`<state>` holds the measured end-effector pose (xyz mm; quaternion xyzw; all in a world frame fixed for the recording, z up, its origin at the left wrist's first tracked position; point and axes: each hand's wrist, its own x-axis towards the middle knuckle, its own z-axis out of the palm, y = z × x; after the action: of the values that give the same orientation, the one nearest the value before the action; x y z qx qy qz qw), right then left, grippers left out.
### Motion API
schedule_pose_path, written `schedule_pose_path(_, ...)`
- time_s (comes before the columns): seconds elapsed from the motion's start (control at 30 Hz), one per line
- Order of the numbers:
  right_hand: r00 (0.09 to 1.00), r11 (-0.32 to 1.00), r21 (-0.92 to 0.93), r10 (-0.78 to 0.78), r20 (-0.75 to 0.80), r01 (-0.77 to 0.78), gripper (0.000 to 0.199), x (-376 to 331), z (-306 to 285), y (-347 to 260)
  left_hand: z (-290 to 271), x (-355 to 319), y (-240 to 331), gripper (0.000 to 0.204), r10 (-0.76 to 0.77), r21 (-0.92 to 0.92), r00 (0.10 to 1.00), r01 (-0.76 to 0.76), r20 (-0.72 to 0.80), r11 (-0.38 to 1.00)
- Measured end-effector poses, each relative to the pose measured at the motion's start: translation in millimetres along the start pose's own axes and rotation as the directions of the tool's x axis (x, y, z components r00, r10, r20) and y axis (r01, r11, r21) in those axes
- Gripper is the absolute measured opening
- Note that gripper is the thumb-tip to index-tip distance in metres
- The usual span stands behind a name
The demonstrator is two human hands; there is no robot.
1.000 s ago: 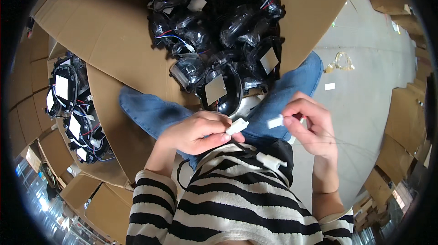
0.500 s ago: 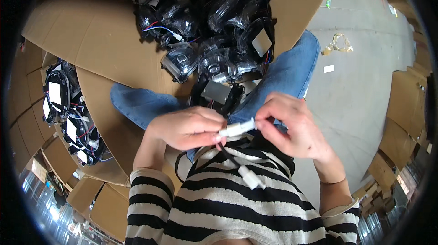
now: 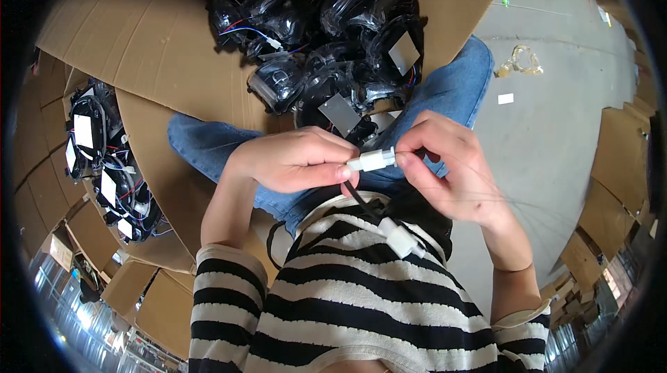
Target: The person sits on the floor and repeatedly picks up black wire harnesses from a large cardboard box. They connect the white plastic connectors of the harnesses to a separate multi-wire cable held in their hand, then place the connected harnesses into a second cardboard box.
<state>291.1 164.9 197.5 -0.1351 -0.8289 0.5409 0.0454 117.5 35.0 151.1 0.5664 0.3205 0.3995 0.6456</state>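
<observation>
White connector pieces meet end to end between both hands, centre frame

Change: a second ago the right hand held its white piece well apart from the left hand's; now both white pieces are lined up and touching, reading as one white connector [image 3: 374, 160]. For the work in hand, that looks like the two halves being joined; whether they're fully seated, can't tell.

Connector sits just right of frame centre, above the lap. Long axis runs nearly level across the frame, left to right, right end tipped slightly up. Right end points at the right hand's fingertips, left end goes into the left hand's grip.

Left hand [image 3: 295, 159]: thumb and fingers pinching the connector's left end. Right hand [image 3: 448, 168]: thumb and index pinching at its right end, other fingers curled.

Black cable [image 3: 359, 196] drops from beside the left thumb, down and right. Second white connector [image 3: 401, 239] lies below, over the striped shirt [image 3: 368, 289], not held, long axis slanting down to the right.

Black lamp units [image 3: 278, 85] piled in the cardboard box [image 3: 132, 60], upper centre; more lamp units [image 3: 83, 130] at left.
</observation>
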Motion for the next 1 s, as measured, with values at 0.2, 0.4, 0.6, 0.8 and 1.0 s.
schedule_pose_path(0.2,0.990,0.992,0.017,0.126,0.060,-0.127,0.006,-1,-10,9,1,-4,-7,0.019,-0.154,-0.043,0.979,0.149,-0.133,0.988)
schedule_pose_path(0.4,0.988,0.986,0.071,0.152,-0.014,-0.150,0.003,-27,-28,9,20,-27,-20,0.016,-0.330,-0.345,0.838,0.183,-0.435,0.920)
schedule_pose_path(0.6,0.999,0.994,0.103,0.020,-0.027,-0.017,0.002,-29,-22,4,29,-21,-18,0.008,-0.296,-0.430,0.787,0.043,-0.541,0.902)
schedule_pose_path(0.8,0.998,0.985,0.167,0.046,-0.038,-0.039,0.002,-24,-20,-3,32,-22,-22,0.009,-0.169,-0.230,0.730,0.017,-0.662,0.973)
schedule_pose_path(1.0,0.990,0.956,0.263,0.140,-0.027,-0.128,0.003,-22,-10,-7,40,-14,-23,0.016,-0.064,-0.079,0.648,0.006,-0.759,0.997)
